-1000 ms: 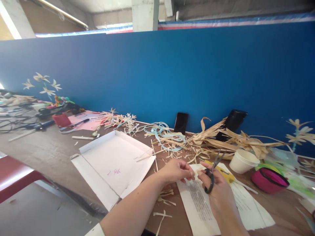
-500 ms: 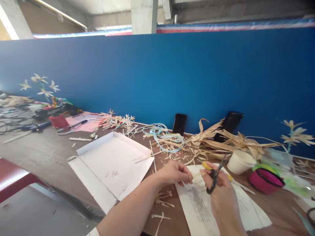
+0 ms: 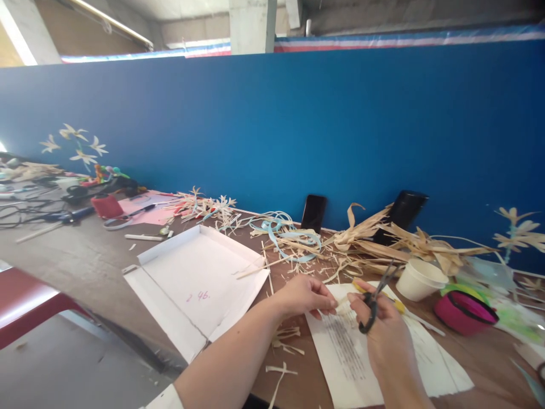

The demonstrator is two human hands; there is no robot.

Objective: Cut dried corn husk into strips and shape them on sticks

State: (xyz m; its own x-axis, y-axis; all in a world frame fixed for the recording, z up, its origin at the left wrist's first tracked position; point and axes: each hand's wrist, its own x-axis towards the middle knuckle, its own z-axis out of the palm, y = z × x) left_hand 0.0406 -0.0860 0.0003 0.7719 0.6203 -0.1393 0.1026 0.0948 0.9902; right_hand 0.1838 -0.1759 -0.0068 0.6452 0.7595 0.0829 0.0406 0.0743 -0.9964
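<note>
My left hand is closed, its thumb and fingers pinched on a pale husk strip. My right hand grips black-handled scissors, their blades pointing up and away from me. The thumb and fingertips of this hand come near the strip's other end; whether they touch it I cannot tell. Both hands are above a printed sheet of paper. Just beyond the right hand, a yellow-and-white tool lies partly hidden on the paper.
An open white box sits to the left. Behind the hands are dried corn husks, blue ribbon and a phone against the blue partition. A white cup and a pink pouch stand at right.
The view has shifted slightly, so everything sits a little further right. Both hands stay close together over the paper, with the scissors still in the right hand.
</note>
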